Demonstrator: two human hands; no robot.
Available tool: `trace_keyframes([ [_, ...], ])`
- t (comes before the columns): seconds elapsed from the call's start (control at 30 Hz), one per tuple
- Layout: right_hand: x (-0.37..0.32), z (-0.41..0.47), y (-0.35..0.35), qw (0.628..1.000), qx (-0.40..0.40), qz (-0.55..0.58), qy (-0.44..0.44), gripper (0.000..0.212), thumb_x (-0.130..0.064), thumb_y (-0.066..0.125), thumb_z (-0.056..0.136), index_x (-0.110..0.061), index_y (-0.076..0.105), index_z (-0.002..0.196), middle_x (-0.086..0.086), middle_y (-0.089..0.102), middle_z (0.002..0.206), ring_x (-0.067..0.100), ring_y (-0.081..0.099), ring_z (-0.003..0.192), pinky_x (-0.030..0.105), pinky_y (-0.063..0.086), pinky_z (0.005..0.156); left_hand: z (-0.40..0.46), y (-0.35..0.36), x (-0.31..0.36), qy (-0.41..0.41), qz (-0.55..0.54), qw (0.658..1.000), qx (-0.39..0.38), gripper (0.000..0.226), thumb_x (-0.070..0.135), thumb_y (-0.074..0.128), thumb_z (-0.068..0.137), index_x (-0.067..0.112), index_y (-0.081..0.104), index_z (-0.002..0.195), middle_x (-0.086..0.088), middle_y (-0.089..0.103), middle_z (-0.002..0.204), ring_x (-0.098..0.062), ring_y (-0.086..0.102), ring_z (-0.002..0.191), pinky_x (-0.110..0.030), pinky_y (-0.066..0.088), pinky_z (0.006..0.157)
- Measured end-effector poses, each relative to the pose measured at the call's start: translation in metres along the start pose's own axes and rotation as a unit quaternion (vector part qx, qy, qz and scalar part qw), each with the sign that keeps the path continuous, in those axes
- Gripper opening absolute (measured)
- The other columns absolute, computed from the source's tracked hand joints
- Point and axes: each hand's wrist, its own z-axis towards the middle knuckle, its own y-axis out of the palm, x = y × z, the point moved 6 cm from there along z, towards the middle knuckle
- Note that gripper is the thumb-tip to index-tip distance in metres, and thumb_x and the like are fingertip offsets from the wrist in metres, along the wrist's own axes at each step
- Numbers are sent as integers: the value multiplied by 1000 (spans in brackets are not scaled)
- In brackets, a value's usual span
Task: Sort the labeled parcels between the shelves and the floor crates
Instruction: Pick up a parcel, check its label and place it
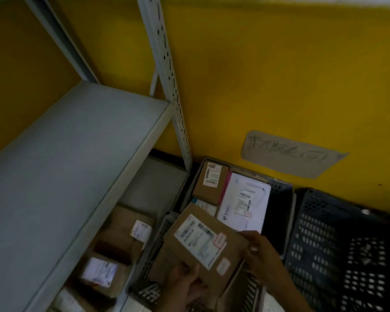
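I hold a flat brown cardboard parcel (198,251) with a white shipping label above a grey floor crate (289,212). My left hand (187,282) grips its near edge from below. My right hand (260,248) pinches its right corner. In the crate lie a smaller brown labeled box (208,185) and a white labeled mailer (245,201). To the left stands a grey metal shelf (77,154) whose upper board is bare. On the lower shelf sit brown labeled parcels (131,228), (101,273).
A dark perforated crate (338,251) stands on the floor at right, its inside dim. A yellow wall runs behind, with a cardboard sign (291,154) stuck on it. The shelf's perforated upright (167,82) rises beside the grey crate.
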Motion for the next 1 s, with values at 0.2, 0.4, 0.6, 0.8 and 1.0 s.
trace_keyframes([
  [0.2, 48, 174, -22, 994, 72, -20, -75, 42, 1, 63, 88, -24, 56, 122, 3, 60, 117, 22, 64, 100, 36, 55, 86, 163, 41, 24, 71, -2, 995, 66, 26, 7, 57, 96, 9, 57, 122, -18, 69, 114, -37, 68, 99, -48, 59, 74],
  [0.4, 100, 278, -17, 990, 118, -26, -69, 47, 11, 56, 89, -9, 55, 131, 8, 51, 131, 22, 57, 107, 29, 52, 87, 284, 34, 9, 97, 61, 977, 179, 27, -1, 60, 91, -2, 57, 118, -25, 63, 121, -38, 66, 106, -39, 62, 75],
  [0.6, 130, 327, -4, 990, 106, -63, -64, 34, -4, 61, 91, -13, 57, 124, 8, 58, 120, 24, 58, 106, 42, 55, 90, 311, 34, 16, 104, 189, 948, 234, 53, 17, 66, 90, 8, 37, 133, -12, 69, 98, -21, 74, 70, -33, 62, 63],
  [0.8, 137, 323, 4, 994, 103, -26, -32, 26, 4, 59, 89, -7, 57, 113, -2, 57, 99, 15, 53, 94, 41, 53, 92, 295, 43, 30, 197, 281, 917, 204, 84, 9, 59, 94, 34, 5, 154, -2, 63, 122, -17, 63, 107, -41, 58, 86],
  [1.0, 131, 322, 16, 999, -22, -10, 32, 55, -5, 51, 97, -16, 32, 148, 3, 41, 144, 18, 43, 128, 15, 38, 93, 297, 36, 24, 150, 263, 927, 220, 70, 25, 60, 93, 34, 20, 150, -9, 54, 132, -25, 63, 107, -34, 61, 75],
])
